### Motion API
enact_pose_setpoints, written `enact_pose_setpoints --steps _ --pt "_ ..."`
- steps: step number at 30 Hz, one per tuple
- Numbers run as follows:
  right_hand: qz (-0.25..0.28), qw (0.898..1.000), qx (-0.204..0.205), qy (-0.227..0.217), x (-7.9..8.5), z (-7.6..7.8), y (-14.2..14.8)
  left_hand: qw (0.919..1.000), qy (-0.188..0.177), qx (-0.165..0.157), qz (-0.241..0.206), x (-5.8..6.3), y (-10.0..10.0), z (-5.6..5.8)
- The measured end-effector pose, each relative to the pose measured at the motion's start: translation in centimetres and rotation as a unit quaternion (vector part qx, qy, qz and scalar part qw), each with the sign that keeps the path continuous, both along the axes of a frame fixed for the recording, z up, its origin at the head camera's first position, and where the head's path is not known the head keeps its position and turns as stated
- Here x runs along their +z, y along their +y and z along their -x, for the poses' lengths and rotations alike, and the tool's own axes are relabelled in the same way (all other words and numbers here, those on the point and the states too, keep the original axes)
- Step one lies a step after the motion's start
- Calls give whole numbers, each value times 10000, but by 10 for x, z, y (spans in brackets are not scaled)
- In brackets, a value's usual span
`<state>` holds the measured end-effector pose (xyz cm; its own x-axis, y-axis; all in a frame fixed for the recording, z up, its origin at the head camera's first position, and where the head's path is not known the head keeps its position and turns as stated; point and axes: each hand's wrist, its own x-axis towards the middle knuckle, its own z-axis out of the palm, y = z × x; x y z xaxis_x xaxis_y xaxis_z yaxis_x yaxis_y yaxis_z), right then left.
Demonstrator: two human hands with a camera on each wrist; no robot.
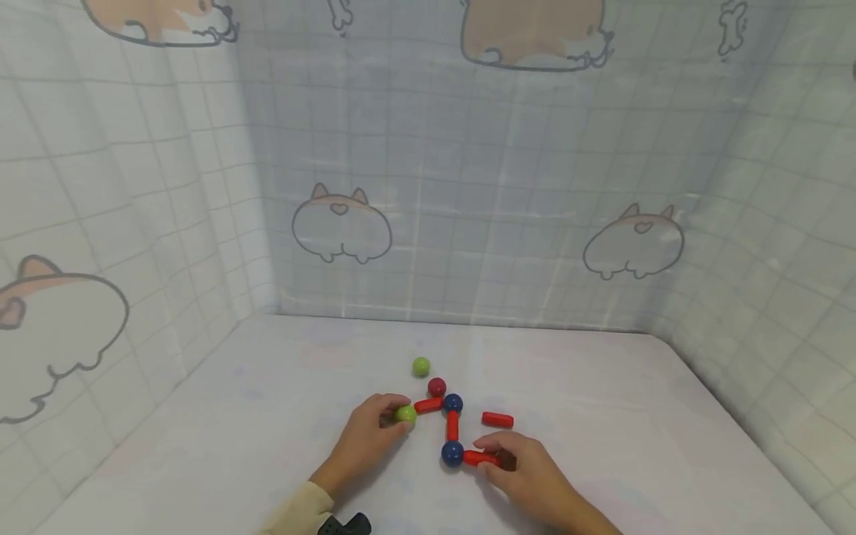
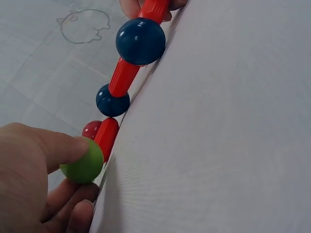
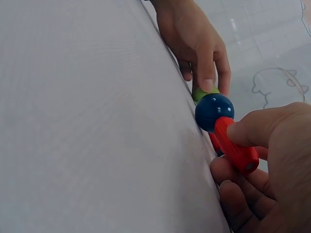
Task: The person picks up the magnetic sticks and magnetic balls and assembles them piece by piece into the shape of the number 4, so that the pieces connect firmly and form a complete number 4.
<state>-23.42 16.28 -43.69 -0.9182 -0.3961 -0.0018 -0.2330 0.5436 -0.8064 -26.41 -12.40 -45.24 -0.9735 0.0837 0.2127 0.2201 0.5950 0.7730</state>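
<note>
My left hand (image 1: 370,433) pinches a green ball (image 1: 406,414) between thumb and fingers, close to the outer end of a short red rod (image 1: 429,406). That rod's other end meets the far blue ball (image 1: 453,403). A second red rod (image 1: 452,426) links this ball to the near blue ball (image 1: 452,454). On the right, my right hand (image 1: 528,468) pinches a third red rod (image 1: 480,458), whose tip is against the near blue ball. A round grey disc shows on its free end in the right wrist view. Whether the green ball touches its rod is unclear.
Just behind the far blue ball is a red ball (image 1: 437,386); contact is hard to tell. Farther back lies another green ball (image 1: 421,366). A loose red rod (image 1: 498,420) lies right of the linked pieces. Patterned curtains (image 1: 468,186) enclose the white table (image 1: 301,371).
</note>
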Motion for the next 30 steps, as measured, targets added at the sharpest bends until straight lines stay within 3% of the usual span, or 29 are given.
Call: enact_pose_setpoints --steps 6,17,23,30 --pt "83 9999 11 -135 2 0 3 9992 -87 128 -361 2 4 0" --pt "161 9996 159 -187 0 1 4 9988 -244 174 -387 4 11 -4" --pt "169 9995 104 -239 -2 2 4 9955 -421 28 -854 3 11 -5" --pt "159 9996 73 -210 -2 1 4 9919 -519 125 -1156 6 14 -7"
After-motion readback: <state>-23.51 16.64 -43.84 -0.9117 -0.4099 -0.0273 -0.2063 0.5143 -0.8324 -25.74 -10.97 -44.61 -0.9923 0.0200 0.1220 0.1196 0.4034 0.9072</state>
